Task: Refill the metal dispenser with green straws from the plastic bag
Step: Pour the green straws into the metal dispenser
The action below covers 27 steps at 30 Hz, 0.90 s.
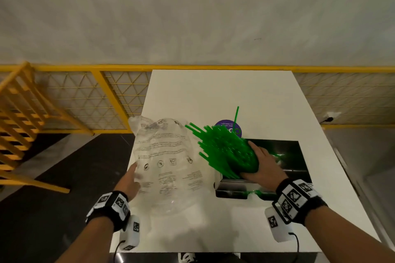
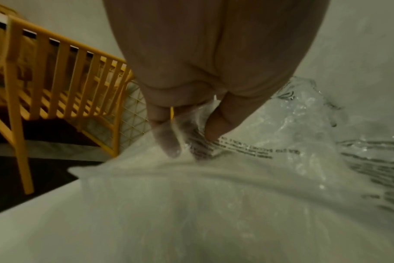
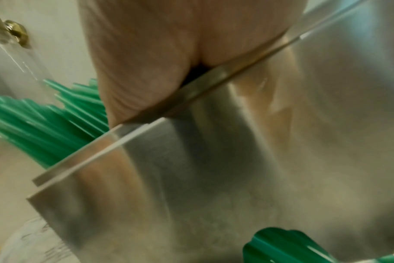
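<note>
A bundle of green straws (image 1: 222, 151) fans out up and to the left from my right hand (image 1: 254, 162), which grips its lower end. That hand is over the left part of the open metal dispenser (image 1: 284, 156), a dark shiny box on the white table (image 1: 213, 92). In the right wrist view the straws (image 3: 45, 124) lie beyond the dispenser's steel wall (image 3: 214, 178), and a few more straws (image 3: 281, 247) sit low inside. The clear printed plastic bag (image 1: 168, 162) lies crumpled left of the dispenser. My left hand (image 1: 133, 174) pinches its left edge; thumb and fingers (image 2: 216, 124) clamp the bag's film (image 2: 270, 160).
A purple round sticker (image 1: 228, 128) lies on the table behind the straws. A yellow slatted chair (image 1: 19, 124) stands to the left and a yellow mesh railing (image 1: 106, 96) runs behind the table. The table's left edge is near my left wrist.
</note>
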Each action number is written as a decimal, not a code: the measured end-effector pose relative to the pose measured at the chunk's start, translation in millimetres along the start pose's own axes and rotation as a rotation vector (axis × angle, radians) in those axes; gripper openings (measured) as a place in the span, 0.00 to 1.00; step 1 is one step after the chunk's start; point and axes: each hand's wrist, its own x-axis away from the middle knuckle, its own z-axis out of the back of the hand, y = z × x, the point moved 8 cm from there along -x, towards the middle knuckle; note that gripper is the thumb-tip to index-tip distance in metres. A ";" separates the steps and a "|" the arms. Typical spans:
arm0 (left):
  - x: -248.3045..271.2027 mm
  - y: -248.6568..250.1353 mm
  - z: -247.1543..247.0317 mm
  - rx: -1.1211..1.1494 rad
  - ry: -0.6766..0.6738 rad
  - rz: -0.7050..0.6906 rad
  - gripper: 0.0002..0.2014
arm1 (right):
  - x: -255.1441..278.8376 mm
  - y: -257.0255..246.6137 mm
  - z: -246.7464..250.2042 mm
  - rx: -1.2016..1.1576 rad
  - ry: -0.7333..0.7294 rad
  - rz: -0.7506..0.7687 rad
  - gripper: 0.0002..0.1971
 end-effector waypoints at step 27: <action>94.4 238.1 -69.6 0.328 0.186 -0.339 0.29 | 0.7 -21.5 37.0 0.177 -0.258 0.306 0.46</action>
